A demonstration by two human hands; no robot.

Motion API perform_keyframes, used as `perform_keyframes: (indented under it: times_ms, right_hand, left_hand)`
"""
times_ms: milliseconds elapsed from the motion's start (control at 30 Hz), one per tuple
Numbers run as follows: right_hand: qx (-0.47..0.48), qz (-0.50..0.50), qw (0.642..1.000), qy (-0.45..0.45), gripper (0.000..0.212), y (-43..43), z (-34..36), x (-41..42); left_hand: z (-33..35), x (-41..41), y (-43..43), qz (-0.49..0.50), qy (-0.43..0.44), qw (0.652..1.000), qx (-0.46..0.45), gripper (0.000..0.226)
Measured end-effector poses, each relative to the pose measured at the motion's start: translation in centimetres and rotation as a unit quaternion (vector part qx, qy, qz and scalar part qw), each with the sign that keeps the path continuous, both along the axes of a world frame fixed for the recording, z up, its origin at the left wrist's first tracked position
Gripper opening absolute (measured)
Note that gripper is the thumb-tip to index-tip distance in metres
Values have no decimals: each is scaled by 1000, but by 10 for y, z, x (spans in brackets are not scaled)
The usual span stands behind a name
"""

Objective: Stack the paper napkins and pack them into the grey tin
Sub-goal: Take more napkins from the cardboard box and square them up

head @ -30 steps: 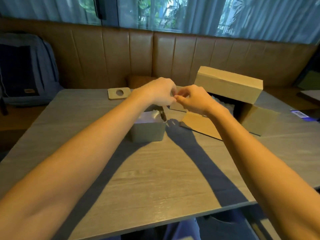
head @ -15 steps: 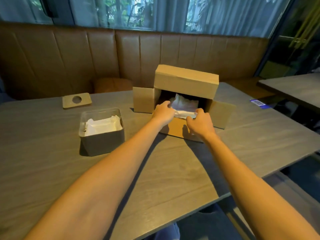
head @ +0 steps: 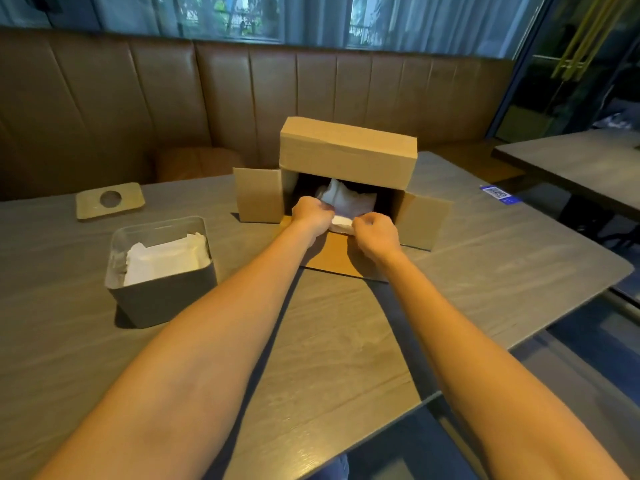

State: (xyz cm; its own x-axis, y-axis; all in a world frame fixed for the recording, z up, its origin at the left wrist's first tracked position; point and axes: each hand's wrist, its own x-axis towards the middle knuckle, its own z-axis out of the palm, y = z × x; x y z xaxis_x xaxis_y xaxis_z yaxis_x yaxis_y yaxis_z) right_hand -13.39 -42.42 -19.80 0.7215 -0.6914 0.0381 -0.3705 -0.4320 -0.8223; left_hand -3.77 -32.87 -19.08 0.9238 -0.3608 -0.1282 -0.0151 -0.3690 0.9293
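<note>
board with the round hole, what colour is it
The board is light tan, seen in the head view.

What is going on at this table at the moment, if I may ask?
A person is packing paper napkins. The left hand and right hand both grip a white napkin bundle at the mouth of the open cardboard box, which lies on its side on the table. The grey tin to its left holds stacked napkins. A tan lid lies behind it.
</note>
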Motion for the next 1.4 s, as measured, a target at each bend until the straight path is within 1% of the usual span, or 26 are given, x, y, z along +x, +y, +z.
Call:
perform_keyframes:
  times_ms: [100, 200, 233, 367, 433, 467, 533, 600, 633, 667, 700, 733, 767, 800, 867, 900, 933, 967, 1000, 1100, 1133, 1200, 1267, 1333, 1400]
  right_hand:
    - [69, -44, 996, -35, 22, -1, -5, 1]
    - [76, -65, 994, -31, 17, -2, -5, 0]
    - [73, -69, 995, -25, 18, -2, -4, -1]
    - [44, -63, 997, 14, 43, 5, 3, -8]
    - [39, -58, 997, 26, 49, 11, 8, -12]
    - [54, -55, 997, 25, 51, 14, 10, -14]
    - [128, -44, 991, 6, 57, 19, 17, -17]
    - [227, -36, 973, -17, 60, 23, 25, -19]
    - [289, -25, 956, -37, 53, 26, 29, -21]
    - [347, -11, 936, -62, 42, 29, 34, -23]
    - [387, 3, 918, -84, 32, 33, 37, -26]
    - [396, 12, 913, -98, 27, 36, 39, -27]
    - [384, 15, 917, -110, 30, 38, 39, -28]
    - [349, 19, 930, -115, 35, 39, 39, -28]
    - [264, 25, 956, -126, 52, 41, 38, -28]
    - [243, 28, 961, -132, 62, 41, 38, -29]
    - [236, 41, 961, -140, 66, 44, 40, -32]
    - [226, 63, 960, -151, 65, 49, 41, -36]
    - [207, 87, 961, -161, 60, 53, 41, -39]
    - [144, 135, 964, -178, 42, 62, 39, -47]
    - [142, 147, 962, -181, 41, 65, 37, -50]
    - [144, 162, 960, -177, 42, 69, 31, -57]
    - [129, 174, 959, -181, 36, 75, 24, -65]
    - [100, 191, 957, -193, 30, 83, 18, -73]
    - [75, 197, 956, -206, 29, 89, 11, -81]
  left_hand:
    - [2, -2, 0, 34, 59, 996, -54, 22]
    - [10, -9, 6, 42, 118, 986, -115, 27]
    - [13, -13, 9, 40, 133, 981, -132, 28]
    - [25, -27, 23, 33, 180, 964, -195, 31]
    - [30, -34, 32, 33, 196, 956, -216, 31]
    - [33, -38, 37, 31, 204, 952, -224, 31]
    - [39, -47, 47, 27, 217, 945, -243, 31]
    - [45, -56, 59, 19, 219, 942, -254, 28]
    - [47, -59, 63, 14, 215, 942, -259, 23]
    - [49, -61, 67, 7, 211, 941, -264, 20]
    - [52, -64, 71, -1, 206, 942, -265, 20]
    - [56, -68, 78, -8, 199, 944, -265, 21]
    - [59, -70, 84, -17, 184, 949, -255, 22]
    - [62, -71, 90, -25, 170, 956, -238, 26]
    - [66, -71, 102, -30, 144, 968, -204, 39]
    - [67, -69, 107, -29, 135, 972, -191, 46]
    - [69, -68, 112, -27, 124, 976, -178, 52]
    - [69, -66, 116, -31, 113, 980, -163, 57]
    - [69, -66, 121, -42, 106, 982, -152, 56]
    - [67, -70, 131, -79, 92, 982, -142, 29]
    - [64, -72, 135, -81, 76, 984, -140, 27]
    - [55, -75, 140, -79, 34, 988, -126, 37]
    - [45, -81, 146, -90, 11, 988, -125, 44]
    - [33, -88, 149, -104, 9, 984, -147, 48]
    - [22, -97, 153, -108, 0, 978, -181, 51]
